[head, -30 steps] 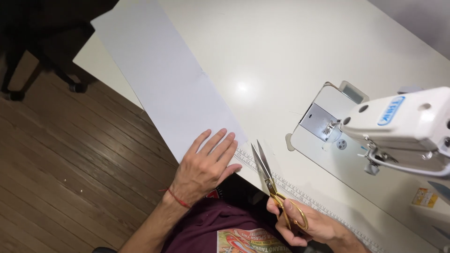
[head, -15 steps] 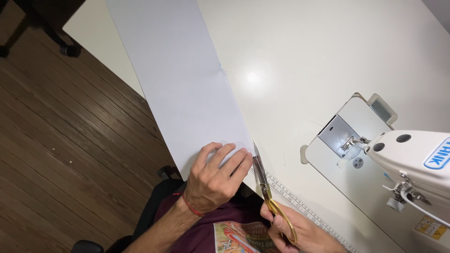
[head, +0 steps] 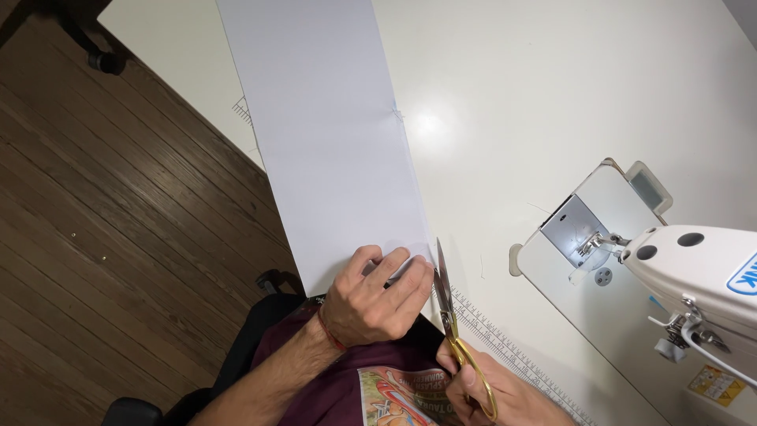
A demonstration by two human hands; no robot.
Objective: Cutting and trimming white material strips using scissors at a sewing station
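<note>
A long strip of pale lavender fabric (head: 331, 134) lies across the white table (head: 552, 102) and runs away from me. My left hand (head: 374, 296) rests on the strip's near end with its fingers curled, pinching the fabric's near right corner. Just to the right, my right hand (head: 493, 390) grips gold-handled scissors (head: 451, 315). Their blades point away from me along the fabric's right edge, almost closed, right next to my left fingertips.
A white sewing machine (head: 678, 284) with its metal needle plate stands on the right of the table. A printed ruler strip (head: 505, 347) runs along the table's near edge. Dark wood floor (head: 102, 237) lies to the left, with a chair base at the top left.
My left hand went from flat with spread fingers to curled, pinching the fabric's near corner. The scissors moved up beside that corner. My view shifted, so the machine sits farther right.
</note>
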